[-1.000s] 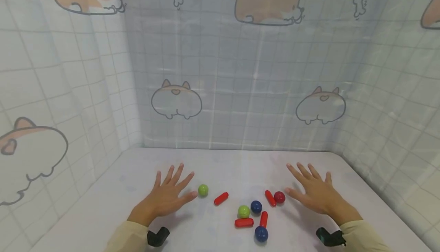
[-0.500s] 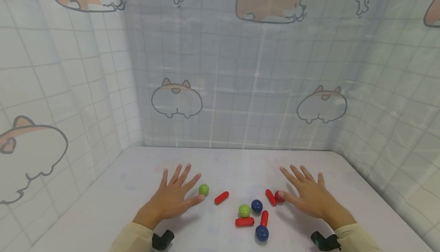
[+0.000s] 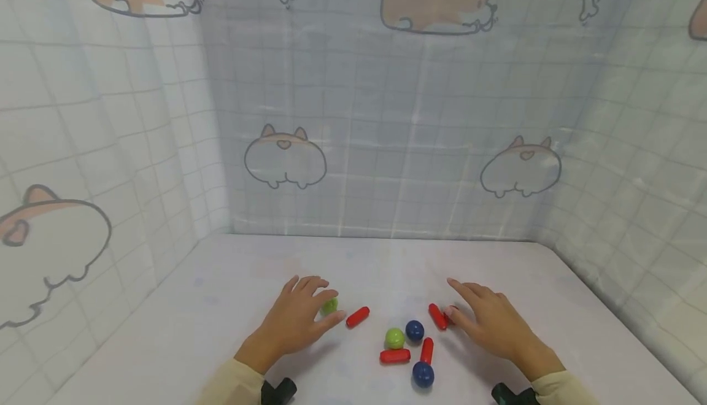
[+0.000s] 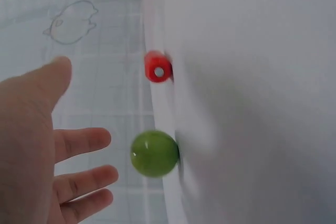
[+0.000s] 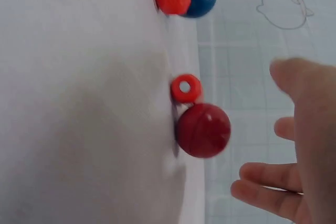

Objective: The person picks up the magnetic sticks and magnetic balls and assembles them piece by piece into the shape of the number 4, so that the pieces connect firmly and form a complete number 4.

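Observation:
My left hand (image 3: 295,319) hovers over the left green ball (image 4: 154,153), thumb and fingers spread and loosely bent. In the left wrist view, a gap separates the fingers from that ball. A red rod (image 3: 358,317) with a hole in its end lies just right of the thumb. Over on the right, my right hand (image 3: 491,322) hangs above a dark red ball (image 5: 203,130), apart from it in the right wrist view. The thumb hides most of this ball in the head view. Beside the ball lies another red rod (image 3: 437,316), its end hole facing the right wrist camera.
Between the hands, a green ball (image 3: 394,338) sits by a red rod (image 3: 394,356). Close by are a blue ball (image 3: 415,331), an upright-pointing red rod (image 3: 427,351) and a nearer blue ball (image 3: 423,375). A patterned curtain (image 3: 375,116) surrounds the white table (image 3: 182,331).
Both hands have moved inward and lower, the left to the green ball and the right to the dark red ball. Their spread fingers have begun to bend. The balls and rods stay put.

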`<state>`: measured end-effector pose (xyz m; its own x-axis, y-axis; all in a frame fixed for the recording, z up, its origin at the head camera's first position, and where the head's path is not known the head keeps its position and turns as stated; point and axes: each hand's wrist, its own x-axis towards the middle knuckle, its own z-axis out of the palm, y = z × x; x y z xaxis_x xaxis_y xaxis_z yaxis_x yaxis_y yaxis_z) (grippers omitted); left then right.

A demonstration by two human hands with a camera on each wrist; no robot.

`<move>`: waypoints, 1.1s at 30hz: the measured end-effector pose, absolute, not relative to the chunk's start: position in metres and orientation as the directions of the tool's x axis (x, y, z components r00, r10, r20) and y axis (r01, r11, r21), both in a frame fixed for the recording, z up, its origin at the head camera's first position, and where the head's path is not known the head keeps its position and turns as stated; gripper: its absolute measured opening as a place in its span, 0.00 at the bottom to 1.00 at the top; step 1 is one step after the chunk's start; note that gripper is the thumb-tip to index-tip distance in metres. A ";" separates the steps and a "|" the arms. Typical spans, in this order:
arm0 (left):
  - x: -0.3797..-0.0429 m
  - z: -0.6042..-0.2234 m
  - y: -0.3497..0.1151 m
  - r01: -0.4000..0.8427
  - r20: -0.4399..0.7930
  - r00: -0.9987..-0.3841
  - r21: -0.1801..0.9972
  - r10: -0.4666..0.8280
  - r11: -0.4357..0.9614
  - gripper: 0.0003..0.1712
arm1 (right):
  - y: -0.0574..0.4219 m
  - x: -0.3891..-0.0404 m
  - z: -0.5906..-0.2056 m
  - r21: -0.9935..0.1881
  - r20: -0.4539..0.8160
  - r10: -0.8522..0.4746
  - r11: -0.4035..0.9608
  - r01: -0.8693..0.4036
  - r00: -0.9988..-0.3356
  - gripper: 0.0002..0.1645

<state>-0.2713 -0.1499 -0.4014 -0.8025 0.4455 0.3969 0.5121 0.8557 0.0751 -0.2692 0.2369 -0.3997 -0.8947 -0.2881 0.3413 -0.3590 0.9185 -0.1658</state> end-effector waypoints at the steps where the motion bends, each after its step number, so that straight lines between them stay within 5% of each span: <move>1: -0.271 -0.401 -0.148 0.522 0.405 -0.795 0.078 0.451 0.849 0.32 | 0.236 -0.269 -0.400 -0.176 0.346 -0.281 0.918 -0.356 -0.895 0.37; 12: -0.266 -0.397 -0.117 0.625 0.445 -0.725 0.101 0.526 0.774 0.17 | 0.224 -0.259 -0.402 -0.219 0.472 -0.272 0.885 -0.410 -0.839 0.17; 20: -0.266 -0.400 -0.090 0.677 0.440 -0.697 0.144 0.565 0.722 0.15 | 0.213 -0.250 -0.402 -0.359 0.350 -0.269 0.846 -0.393 -0.897 0.14; 33: -0.255 -0.404 -0.072 0.674 0.379 -0.738 0.359 0.559 0.646 0.12 | 0.214 -0.252 -0.417 -0.500 0.217 -0.452 0.709 -0.496 -0.865 0.07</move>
<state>-0.2549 -0.0723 -0.4035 -0.7378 0.5586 0.3789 0.6735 0.6462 0.3588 -0.2517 0.2136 -0.4167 -0.8652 -0.4518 0.2174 -0.4962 0.7094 -0.5005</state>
